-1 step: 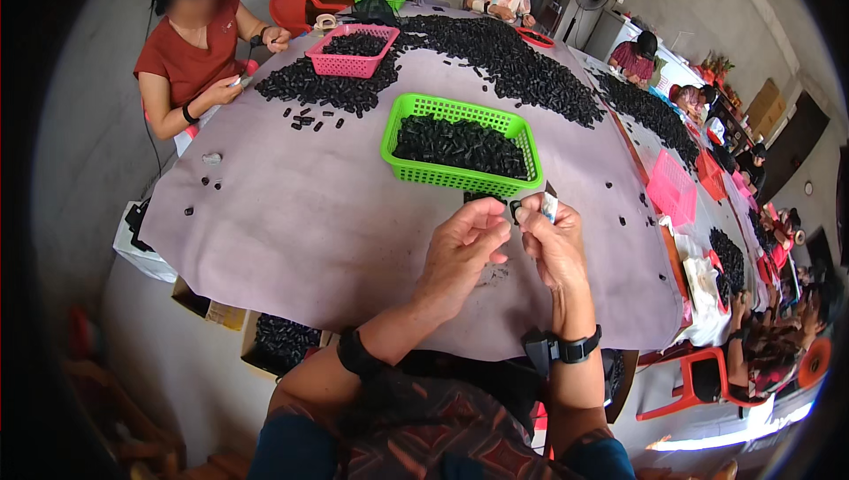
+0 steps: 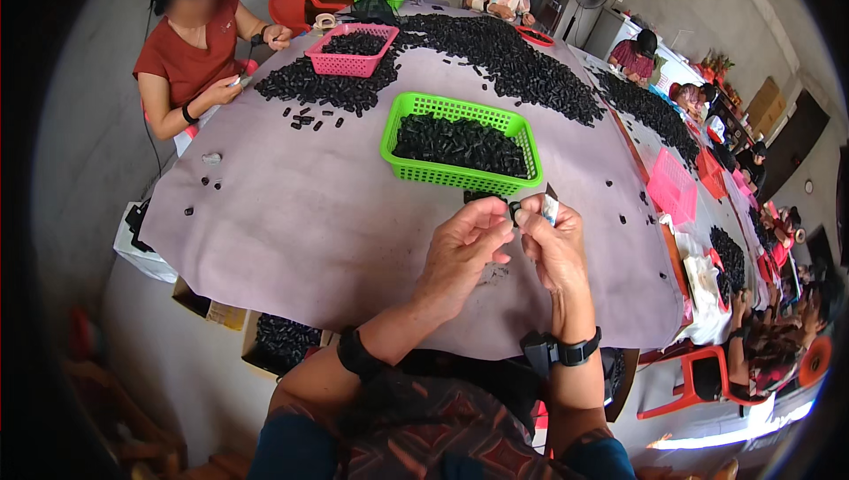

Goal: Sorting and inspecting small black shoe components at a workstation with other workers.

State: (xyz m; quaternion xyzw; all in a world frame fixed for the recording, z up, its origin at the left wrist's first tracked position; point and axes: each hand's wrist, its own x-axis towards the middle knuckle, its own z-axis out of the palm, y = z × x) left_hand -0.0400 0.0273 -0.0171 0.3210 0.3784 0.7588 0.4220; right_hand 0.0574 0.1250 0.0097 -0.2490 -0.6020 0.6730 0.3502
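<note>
My right hand (image 2: 557,241) is closed, its thumb and forefinger pinching a small black cylindrical piece (image 2: 515,209). A white-and-blue strip (image 2: 550,209), perhaps a blade wrapped in tape or paper, pokes up from the same hand. Beside it, my left hand (image 2: 464,246) has bent fingers held apart, its fingertips close to the black piece; I see nothing held in it. Just beyond both hands stands a green basket (image 2: 405,171), heaped with black pieces (image 2: 460,146). Part of a dark object (image 2: 478,196) shows between the basket and my left hand.
A mauve cloth (image 2: 292,215) covers the table. Large heaps of black pieces (image 2: 522,64) lie at the back, near a pink basket (image 2: 354,63). A person in red (image 2: 199,47) sits at the left. Another table with a pink basket (image 2: 672,186) runs along the right.
My left hand has shifted very slightly right, toward the black piece, which sits turned a little differently at my right fingertips.
</note>
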